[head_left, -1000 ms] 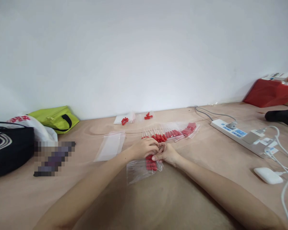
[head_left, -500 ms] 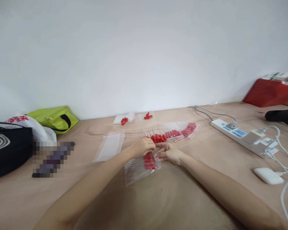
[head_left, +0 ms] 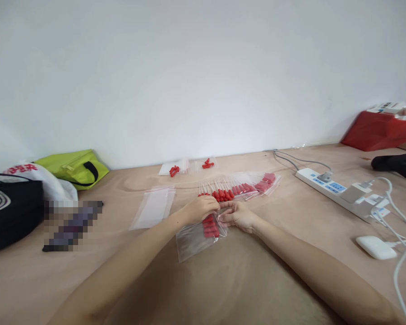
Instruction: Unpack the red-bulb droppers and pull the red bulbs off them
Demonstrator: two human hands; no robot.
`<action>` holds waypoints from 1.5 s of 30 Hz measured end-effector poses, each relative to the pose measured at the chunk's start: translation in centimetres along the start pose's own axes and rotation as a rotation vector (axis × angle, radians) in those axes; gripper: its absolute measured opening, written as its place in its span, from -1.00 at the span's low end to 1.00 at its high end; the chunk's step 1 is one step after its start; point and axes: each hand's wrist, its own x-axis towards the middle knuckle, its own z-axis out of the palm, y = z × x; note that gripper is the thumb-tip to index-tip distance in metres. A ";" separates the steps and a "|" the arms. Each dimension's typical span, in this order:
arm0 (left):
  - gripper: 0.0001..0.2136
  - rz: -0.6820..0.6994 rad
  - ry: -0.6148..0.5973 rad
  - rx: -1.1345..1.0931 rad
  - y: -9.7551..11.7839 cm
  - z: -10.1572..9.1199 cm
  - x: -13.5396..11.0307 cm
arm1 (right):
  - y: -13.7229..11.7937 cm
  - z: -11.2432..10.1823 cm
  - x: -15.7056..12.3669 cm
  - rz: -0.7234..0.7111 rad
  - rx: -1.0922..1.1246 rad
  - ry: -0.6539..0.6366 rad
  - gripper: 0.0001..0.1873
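My left hand (head_left: 200,209) and my right hand (head_left: 237,214) meet at the top edge of a clear plastic bag (head_left: 194,238) that lies on the wooden table (head_left: 243,280). Both hands pinch the bag's mouth; several small red pieces (head_left: 210,226) show inside it. Just beyond my fingers lies a row of filled clear bags with red pieces (head_left: 241,187). A flat stack of empty clear bags (head_left: 153,207) sits to the left of my left hand.
Two small bags with red pieces (head_left: 188,167) lie by the white wall. A green pouch (head_left: 72,167), a white bag and a black bag (head_left: 10,208) sit far left. A white power strip (head_left: 341,192), cables, a white charger (head_left: 375,247) and a red box (head_left: 379,130) are right.
My right hand's fingers have slid slightly right along the bag's mouth and flattened. The bag with the red pieces has shifted a little toward me.
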 end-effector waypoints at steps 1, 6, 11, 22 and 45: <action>-0.78 0.016 0.003 -0.005 0.0 0.0 0.0 | 0.0 0.0 0.0 -0.001 -0.002 0.010 -0.45; -0.77 0.090 0.020 -0.009 -0.3 0.0 0.1 | 0.3 0.0 0.1 -0.013 -0.012 0.043 -0.42; -0.75 0.099 0.031 -0.014 -0.1 -0.3 0.0 | 0.3 0.1 0.1 -0.035 -0.022 0.088 -0.41; -0.71 0.079 0.033 0.148 1.2 -0.9 0.3 | 0.2 0.5 -0.1 -0.063 0.008 0.147 -0.34; -0.81 -0.057 0.090 -0.023 0.3 0.7 -1.1 | 0.9 -1.4 -0.1 -0.768 -0.687 -0.029 -0.88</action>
